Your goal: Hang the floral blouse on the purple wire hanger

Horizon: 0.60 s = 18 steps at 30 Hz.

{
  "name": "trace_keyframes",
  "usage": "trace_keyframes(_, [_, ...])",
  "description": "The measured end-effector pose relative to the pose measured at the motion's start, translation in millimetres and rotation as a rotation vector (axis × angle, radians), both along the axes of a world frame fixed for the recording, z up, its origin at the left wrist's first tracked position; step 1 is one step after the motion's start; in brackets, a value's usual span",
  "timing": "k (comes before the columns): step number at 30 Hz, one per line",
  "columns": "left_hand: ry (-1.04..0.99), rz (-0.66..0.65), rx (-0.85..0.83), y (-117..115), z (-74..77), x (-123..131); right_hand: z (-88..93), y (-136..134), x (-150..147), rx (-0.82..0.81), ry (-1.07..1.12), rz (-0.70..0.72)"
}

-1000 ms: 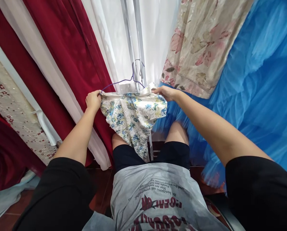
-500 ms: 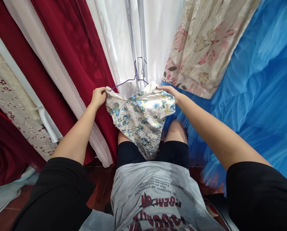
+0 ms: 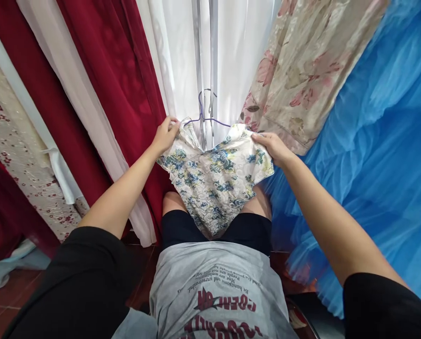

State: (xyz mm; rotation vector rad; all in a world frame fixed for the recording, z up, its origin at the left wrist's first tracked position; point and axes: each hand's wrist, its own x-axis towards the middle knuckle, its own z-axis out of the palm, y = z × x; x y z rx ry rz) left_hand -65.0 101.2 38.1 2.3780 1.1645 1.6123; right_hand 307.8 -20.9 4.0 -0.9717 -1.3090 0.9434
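Up front, the left hand (image 3: 165,135) and right hand (image 3: 272,146) each pinch the flowery top (image 3: 215,179). It hides most of the purple hanger (image 3: 205,115).

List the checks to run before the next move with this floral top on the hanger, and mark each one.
1. Left hand grips one shoulder of the floral top: ok.
2. Right hand grips the other shoulder: ok.
3. Purple hanger sits inside both shoulders: cannot tell, fabric hides the left side.
4. Its hook caught on the metal poles: cannot tell.
5. Top's edge clear of the blue tulle: cannot tell, they overlap in view.
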Motion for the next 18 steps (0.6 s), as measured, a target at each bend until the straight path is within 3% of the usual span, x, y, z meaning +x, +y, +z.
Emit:
trace_keyframes(3, [0.111, 0.047, 0.107, -18.8, 1.4, -0.3, 28.6, 10.4, -14.3, 0.178, 0.011, -0.218])
trace_keyframes(5, [0.126, 0.111, 0.146, -21.2, 5.8, -0.1, 51.8, 13.2, -31.3, 0.264, 0.022, -0.271])
trace_keyframes(8, [0.088, 0.161, 0.15, -7.8, 10.7, -3.3, 71.2, -1.7, -61.7, 0.349, 0.037, -0.061])
trace_keyframes(11, [-0.068, 0.17, 0.085, 11.5, 6.4, -8.1, 65.8, -27.3, -85.1, 0.334, -0.061, 0.206])
trace_keyframes(13, [-0.14, 0.142, 0.032, 19.6, -0.5, -8.4, 57.7, -34.2, -91.8, 0.319, -0.111, 0.27])
trace_keyframes(18, [-0.165, 0.07, -0.019, 23.9, -10.6, -0.1, 61.7, -0.7, -91.0, 0.312, -0.03, 0.058])
